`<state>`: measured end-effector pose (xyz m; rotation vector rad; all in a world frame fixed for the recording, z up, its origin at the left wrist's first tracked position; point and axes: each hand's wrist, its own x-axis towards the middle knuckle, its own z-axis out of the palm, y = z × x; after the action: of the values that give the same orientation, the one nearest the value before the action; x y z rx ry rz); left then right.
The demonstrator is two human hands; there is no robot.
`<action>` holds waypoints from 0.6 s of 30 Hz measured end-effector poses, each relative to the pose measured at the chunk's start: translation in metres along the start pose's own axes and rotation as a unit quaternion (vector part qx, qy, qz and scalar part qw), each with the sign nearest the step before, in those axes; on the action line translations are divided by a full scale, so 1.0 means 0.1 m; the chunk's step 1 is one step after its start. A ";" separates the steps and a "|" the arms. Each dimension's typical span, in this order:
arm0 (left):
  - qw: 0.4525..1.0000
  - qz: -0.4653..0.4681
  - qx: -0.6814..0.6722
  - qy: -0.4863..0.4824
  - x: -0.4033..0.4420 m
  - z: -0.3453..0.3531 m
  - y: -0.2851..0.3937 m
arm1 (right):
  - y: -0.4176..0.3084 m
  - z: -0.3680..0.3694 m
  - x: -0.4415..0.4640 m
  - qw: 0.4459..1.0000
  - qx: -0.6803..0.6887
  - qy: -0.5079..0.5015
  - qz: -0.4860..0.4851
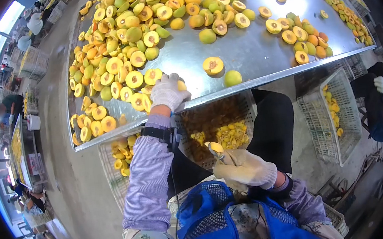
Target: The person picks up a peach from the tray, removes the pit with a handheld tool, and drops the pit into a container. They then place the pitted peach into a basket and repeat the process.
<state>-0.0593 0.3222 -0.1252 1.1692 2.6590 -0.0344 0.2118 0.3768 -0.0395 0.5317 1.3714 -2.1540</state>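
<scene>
My left hand [168,93], in a pale knitted glove, is at the metal table's front edge. Its fingers are curled round a yellow fruit half [181,86], partly hidden. Many cut fruit halves [134,79] lie in a heap beside and beyond it. Lower down, above my lap, my right hand [247,167], also gloved, is closed on a small metal tool [216,153]. A yellow fruit piece [217,147] rests against the tool's tip. Between my knees stands a crate [251,109] with yellow pieces inside.
The metal table [186,60] spans the front, with smaller fruit groups at its right. A crate of fruit halves [113,173] stands left of my legs. Another crate [314,121] is at the right, near a co-worker's gloved hand [381,86]. Other people work far left.
</scene>
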 end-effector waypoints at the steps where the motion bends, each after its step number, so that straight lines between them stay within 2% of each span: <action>1: 1.000 -0.001 0.002 0.000 -0.02 -0.06 -0.03 | -0.04 0.02 0.01 0.999 -0.030 0.015 -0.003; 2: 0.966 -0.040 -0.253 -0.044 -0.06 -0.11 -0.07 | -0.07 0.02 0.01 0.998 -0.058 0.031 -0.005; 3: 0.865 -0.075 -0.488 -0.087 -0.09 -0.15 -0.08 | -0.08 0.01 0.01 0.998 -0.055 0.033 -0.007; 4: 0.866 -0.073 -0.486 -0.092 -0.18 -0.17 -0.03 | -0.09 0.01 0.00 0.996 -0.063 0.058 0.005; 5: 0.741 -0.017 -0.666 -0.086 -0.34 -0.16 0.03 | -0.09 0.01 0.00 0.994 -0.071 0.082 0.018; 6: 0.577 0.036 -0.813 -0.076 -0.51 -0.17 0.09 | -0.06 0.00 0.03 0.994 -0.068 0.082 0.019; 8: 0.615 0.132 -0.774 -0.068 -0.86 -0.34 0.36 | 0.04 -0.02 0.12 0.939 -0.251 0.184 -0.146; 10: 0.650 0.080 -0.746 -0.116 -1.12 -0.41 0.52 | -0.02 -0.01 0.10 0.937 -0.263 0.194 -0.127; 11: 0.624 0.080 -0.769 -0.111 -1.21 -0.45 0.58 | -0.14 0.02 0.04 0.953 -0.213 0.198 -0.085; 12: 0.624 0.077 -0.769 -0.111 -1.26 -0.40 0.60 | -0.19 0.05 0.00 0.965 -0.163 0.202 -0.043; 14: 0.480 0.010 -0.875 -0.066 -1.29 -0.34 0.65 | -0.16 0.06 -0.02 0.964 -0.148 0.211 -0.067; 16: 0.463 0.005 -0.884 -0.055 -1.35 -0.36 0.70 | -0.21 0.08 -0.08 0.939 -0.233 0.231 -0.100; 17: 0.480 0.011 -0.877 -0.035 -1.39 -0.35 0.72 | -0.17 0.09 -0.07 0.939 -0.232 0.232 -0.100; 18: 0.496 0.017 -0.868 -0.014 -1.43 -0.35 0.74 | -0.11 0.10 -0.05 0.926 -0.253 0.243 -0.141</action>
<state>0.0805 0.2730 -0.0540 0.2778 1.1365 1.9552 0.2088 0.3729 -0.0247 0.7189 2.3112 -1.8144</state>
